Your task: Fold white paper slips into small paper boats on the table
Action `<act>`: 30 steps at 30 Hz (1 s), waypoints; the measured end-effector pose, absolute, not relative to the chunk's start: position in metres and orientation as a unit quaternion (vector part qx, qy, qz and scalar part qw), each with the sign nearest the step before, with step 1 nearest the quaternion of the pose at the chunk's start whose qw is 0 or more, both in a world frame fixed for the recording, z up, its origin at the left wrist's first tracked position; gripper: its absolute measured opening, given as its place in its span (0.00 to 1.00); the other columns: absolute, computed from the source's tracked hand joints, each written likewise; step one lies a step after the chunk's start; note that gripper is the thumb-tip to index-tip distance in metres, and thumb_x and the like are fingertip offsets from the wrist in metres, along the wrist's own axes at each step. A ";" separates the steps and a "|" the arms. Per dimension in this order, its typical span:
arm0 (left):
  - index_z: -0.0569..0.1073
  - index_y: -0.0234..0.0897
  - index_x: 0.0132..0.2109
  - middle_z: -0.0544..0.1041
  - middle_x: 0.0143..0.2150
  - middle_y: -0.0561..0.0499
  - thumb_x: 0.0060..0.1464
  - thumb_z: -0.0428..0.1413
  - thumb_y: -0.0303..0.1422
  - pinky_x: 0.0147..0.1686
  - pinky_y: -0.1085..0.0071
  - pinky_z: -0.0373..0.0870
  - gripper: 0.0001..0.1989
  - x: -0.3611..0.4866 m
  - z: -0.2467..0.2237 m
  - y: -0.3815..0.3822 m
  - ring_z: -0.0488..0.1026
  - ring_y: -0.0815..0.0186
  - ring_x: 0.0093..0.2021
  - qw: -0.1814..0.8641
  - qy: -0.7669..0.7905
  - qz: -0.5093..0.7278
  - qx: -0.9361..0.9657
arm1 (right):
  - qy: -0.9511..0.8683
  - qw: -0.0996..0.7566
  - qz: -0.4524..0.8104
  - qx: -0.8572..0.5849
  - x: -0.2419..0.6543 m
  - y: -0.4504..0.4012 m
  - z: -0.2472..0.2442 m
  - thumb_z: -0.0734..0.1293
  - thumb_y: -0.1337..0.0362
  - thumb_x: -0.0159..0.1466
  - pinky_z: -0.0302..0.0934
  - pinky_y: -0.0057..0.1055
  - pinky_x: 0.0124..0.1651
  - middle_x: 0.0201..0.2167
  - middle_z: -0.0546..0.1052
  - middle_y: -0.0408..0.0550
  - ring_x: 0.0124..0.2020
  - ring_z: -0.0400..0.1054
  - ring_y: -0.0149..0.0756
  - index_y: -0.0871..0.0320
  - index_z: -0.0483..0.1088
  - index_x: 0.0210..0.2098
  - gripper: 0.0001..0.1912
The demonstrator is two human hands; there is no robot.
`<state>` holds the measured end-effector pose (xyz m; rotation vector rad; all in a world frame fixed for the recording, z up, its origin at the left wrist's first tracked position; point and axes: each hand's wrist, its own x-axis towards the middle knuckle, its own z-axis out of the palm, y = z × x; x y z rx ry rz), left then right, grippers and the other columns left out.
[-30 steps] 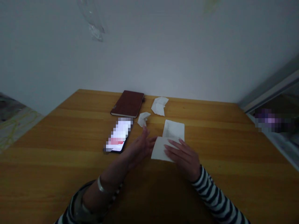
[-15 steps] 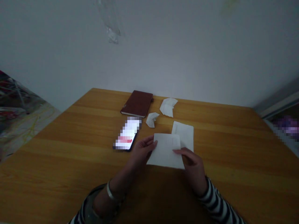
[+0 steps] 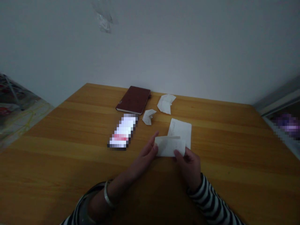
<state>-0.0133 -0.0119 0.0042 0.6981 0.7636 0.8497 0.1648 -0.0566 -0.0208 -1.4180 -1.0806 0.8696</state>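
Observation:
A white sheet of paper (image 3: 167,147), folded over into a narrow strip, is held between my two hands. My left hand (image 3: 148,150) pinches its left end, thumb in front. At the lower right of the same sheet, my right hand (image 3: 189,164) grips it with the thumb on the near face and the fingers behind. Another white sheet (image 3: 181,130) lies flat on the table just beyond, partly covered by the held one. Two small folded papers lie farther back, a smaller one (image 3: 148,117) and a larger one (image 3: 166,103).
On the wooden table (image 3: 70,125), a phone (image 3: 123,131) with a lit, blurred screen lies left of my hands. A dark red notebook (image 3: 134,100) is behind it, near the pale wall (image 3: 164,47).
The held sheet has gone from opened out to doubled over, its lower part brought up by my right hand. The view has shifted slightly, so table objects appear a little higher and farther left.

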 end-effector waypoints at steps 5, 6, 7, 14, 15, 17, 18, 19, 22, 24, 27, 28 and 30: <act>0.74 0.35 0.55 0.79 0.49 0.44 0.55 0.62 0.38 0.49 0.67 0.67 0.22 -0.006 0.008 -0.012 0.74 0.59 0.46 0.783 0.364 0.351 0.363 | -0.473 0.532 0.367 -0.599 0.165 -0.060 -0.023 0.69 0.54 0.62 0.60 0.24 0.19 0.16 0.71 0.40 0.17 0.65 0.29 0.59 0.73 0.28 0.14; 0.76 0.34 0.51 0.80 0.44 0.44 0.56 0.61 0.40 0.45 0.68 0.68 0.19 -0.006 0.007 -0.012 0.74 0.60 0.43 0.787 0.372 0.340 0.355 | -0.474 0.533 0.364 -0.599 0.165 -0.060 -0.023 0.69 0.54 0.61 0.59 0.23 0.18 0.15 0.70 0.40 0.16 0.64 0.29 0.59 0.72 0.27 0.14; 0.78 0.32 0.47 0.80 0.41 0.45 0.56 0.61 0.41 0.43 0.69 0.68 0.18 -0.005 0.007 -0.013 0.74 0.61 0.40 0.791 0.380 0.332 0.346 | -0.474 0.534 0.361 -0.600 0.165 -0.060 -0.023 0.69 0.55 0.61 0.58 0.23 0.17 0.14 0.69 0.39 0.15 0.63 0.28 0.59 0.71 0.25 0.15; 0.78 0.31 0.39 0.77 0.32 0.48 0.53 0.62 0.44 0.35 0.71 0.66 0.17 -0.005 0.002 -0.013 0.71 0.66 0.32 0.802 0.394 0.332 0.303 | -0.458 0.537 0.369 -0.605 0.166 -0.062 -0.025 0.70 0.54 0.61 0.55 0.22 0.16 0.12 0.67 0.38 0.13 0.60 0.26 0.59 0.68 0.23 0.17; 0.78 0.31 0.38 0.77 0.31 0.48 0.53 0.62 0.44 0.35 0.71 0.65 0.18 -0.005 0.002 -0.013 0.70 0.66 0.32 0.803 0.395 0.330 0.301 | -0.454 0.537 0.373 -0.605 0.166 -0.062 -0.025 0.70 0.54 0.61 0.55 0.22 0.15 0.12 0.67 0.38 0.13 0.60 0.26 0.59 0.68 0.23 0.17; 0.78 0.31 0.38 0.77 0.31 0.48 0.54 0.62 0.45 0.34 0.71 0.65 0.18 -0.005 0.003 -0.013 0.70 0.66 0.31 0.805 0.397 0.325 0.298 | -0.449 0.536 0.378 -0.607 0.166 -0.063 -0.026 0.70 0.54 0.61 0.54 0.22 0.15 0.12 0.67 0.38 0.13 0.60 0.26 0.58 0.68 0.23 0.17; 0.77 0.31 0.38 0.77 0.31 0.48 0.54 0.62 0.45 0.34 0.71 0.65 0.18 -0.005 0.003 -0.013 0.70 0.66 0.31 0.805 0.397 0.324 0.298 | -0.447 0.536 0.377 -0.609 0.166 -0.063 -0.026 0.69 0.54 0.61 0.54 0.22 0.15 0.12 0.67 0.38 0.12 0.59 0.26 0.58 0.68 0.22 0.17; 0.78 0.30 0.38 0.77 0.31 0.48 0.54 0.61 0.45 0.34 0.71 0.65 0.19 -0.005 0.004 -0.013 0.70 0.66 0.31 0.807 0.396 0.323 0.298 | -0.445 0.537 0.374 -0.611 0.166 -0.063 -0.026 0.69 0.54 0.61 0.54 0.22 0.14 0.12 0.67 0.38 0.12 0.59 0.26 0.58 0.68 0.22 0.18; 0.78 0.30 0.38 0.77 0.31 0.47 0.55 0.60 0.46 0.35 0.70 0.66 0.19 -0.004 0.005 -0.014 0.70 0.66 0.31 0.811 0.389 0.315 0.303 | -0.439 0.544 0.366 -0.614 0.165 -0.063 -0.025 0.70 0.54 0.61 0.53 0.22 0.14 0.11 0.66 0.38 0.12 0.59 0.26 0.58 0.66 0.20 0.19; 0.78 0.31 0.39 0.78 0.32 0.47 0.56 0.59 0.46 0.36 0.70 0.66 0.19 -0.005 0.004 -0.014 0.71 0.65 0.33 0.813 0.388 0.306 0.309 | -0.433 0.548 0.363 -0.617 0.164 -0.063 -0.023 0.70 0.53 0.61 0.52 0.22 0.14 0.10 0.65 0.37 0.11 0.58 0.26 0.58 0.65 0.20 0.20; 0.78 0.31 0.39 0.78 0.32 0.47 0.56 0.59 0.46 0.36 0.70 0.65 0.19 -0.005 0.002 -0.015 0.71 0.64 0.34 0.807 0.401 0.298 0.316 | -0.430 0.552 0.353 -0.621 0.163 -0.062 -0.021 0.69 0.52 0.61 0.51 0.21 0.13 0.10 0.63 0.37 0.11 0.56 0.25 0.58 0.65 0.19 0.20; 0.78 0.31 0.39 0.77 0.32 0.47 0.56 0.59 0.46 0.35 0.70 0.65 0.19 -0.006 0.001 -0.015 0.71 0.65 0.33 0.805 0.404 0.297 0.317 | -0.431 0.553 0.348 -0.622 0.163 -0.062 -0.020 0.69 0.52 0.61 0.50 0.21 0.13 0.10 0.63 0.36 0.11 0.56 0.25 0.58 0.65 0.19 0.20; 0.78 0.31 0.39 0.77 0.31 0.48 0.56 0.59 0.46 0.35 0.71 0.65 0.19 -0.006 0.001 -0.015 0.71 0.65 0.32 0.806 0.403 0.296 0.317 | -0.437 0.551 0.339 -0.625 0.163 -0.062 -0.020 0.69 0.53 0.61 0.51 0.21 0.13 0.10 0.63 0.37 0.11 0.55 0.25 0.58 0.65 0.19 0.20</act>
